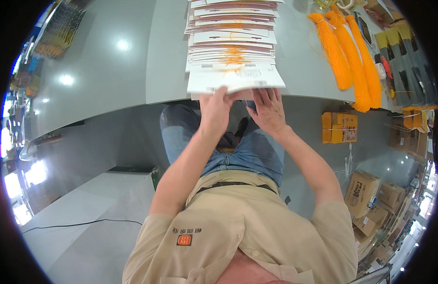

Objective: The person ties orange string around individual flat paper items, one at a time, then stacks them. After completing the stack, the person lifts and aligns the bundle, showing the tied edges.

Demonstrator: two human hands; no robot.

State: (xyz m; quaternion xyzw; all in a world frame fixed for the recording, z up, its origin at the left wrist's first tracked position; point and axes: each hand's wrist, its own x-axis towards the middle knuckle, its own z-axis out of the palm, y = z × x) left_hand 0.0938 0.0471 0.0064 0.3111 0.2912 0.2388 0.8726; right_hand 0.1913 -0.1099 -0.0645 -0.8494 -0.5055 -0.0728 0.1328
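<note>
At the table's front edge a white printed card (238, 81) lies at the near end of a long overlapping row of white cards (232, 38). Orange strings (234, 55) run across the middle of that row. The front card's near edge is slightly raised and blurred. My left hand (215, 111) is closed on this edge, left of its middle. To the right, my right hand (268, 112) touches the same edge with its fingers stretched out and the thumb apart. Its fingertips are partly hidden by the card.
Bundles of orange string (339, 54) lie on the grey table (110, 61) at right, beside dark bristly bundles (402, 66). A wire rack (60, 29) stands far left. Below the table are a yellow box (339, 128) and cardboard boxes (362, 194). A black cable (93, 221) crosses a pale surface at lower left.
</note>
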